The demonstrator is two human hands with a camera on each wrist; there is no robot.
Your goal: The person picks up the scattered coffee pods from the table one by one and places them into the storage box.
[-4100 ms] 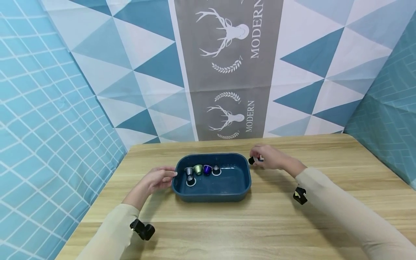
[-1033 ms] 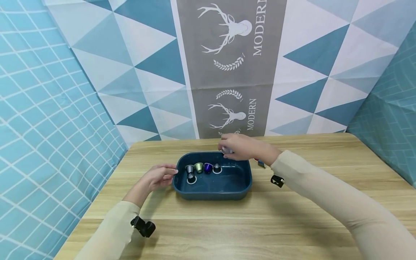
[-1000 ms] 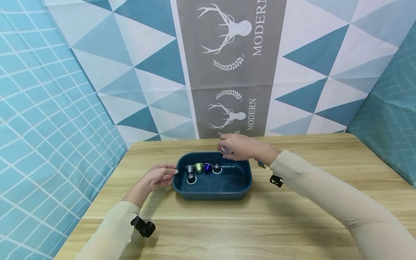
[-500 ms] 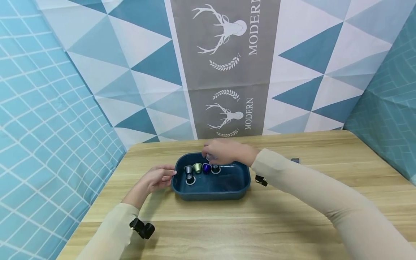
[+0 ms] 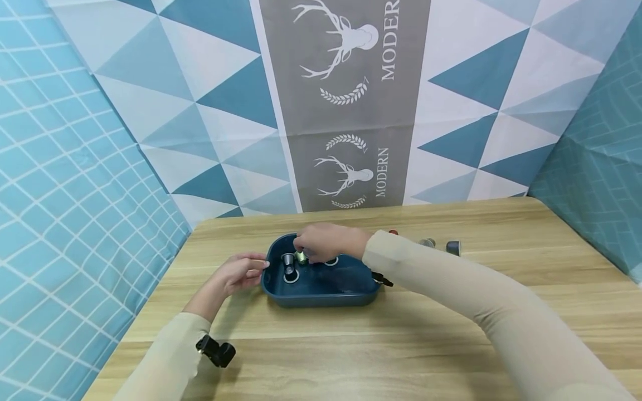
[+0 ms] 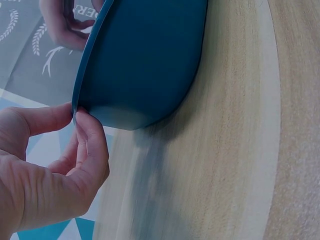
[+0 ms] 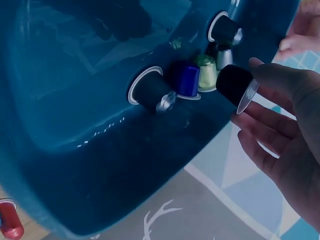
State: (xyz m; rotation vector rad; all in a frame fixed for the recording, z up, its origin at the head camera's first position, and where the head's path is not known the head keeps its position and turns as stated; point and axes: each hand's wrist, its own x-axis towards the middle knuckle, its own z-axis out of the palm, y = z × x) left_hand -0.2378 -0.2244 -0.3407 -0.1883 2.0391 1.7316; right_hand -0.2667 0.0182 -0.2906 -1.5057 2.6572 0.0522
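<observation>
My left hand (image 5: 233, 274) pinches the left rim of a dark blue tray (image 5: 326, 301) between thumb and fingers. My right hand (image 5: 326, 242) is over the tray's left half. In the right wrist view it holds a black coffee capsule (image 7: 234, 86) by its pale foil edge, above the tray floor. Inside lie a purple-blue capsule (image 7: 186, 80), a green capsule (image 7: 206, 72) and a silver capsule (image 7: 224, 59), side by side. Two more black capsules with silver ends, one near (image 7: 152, 91) and one far (image 7: 223, 29), lie there too. In the head view my right hand hides the purple-blue one.
On the wooden table (image 5: 321, 356), right of the tray, lie a red capsule (image 5: 393, 232), a greyish capsule (image 5: 427, 243) and a dark capsule (image 5: 453, 248), partly behind the right sleeve (image 5: 451, 273). A patterned cloth (image 5: 241, 111) stands behind the table.
My right hand has carried the black capsule from the table right of the tray, leftward over the tray. Capsules on the right have come into view. My left hand stays at the rim.
</observation>
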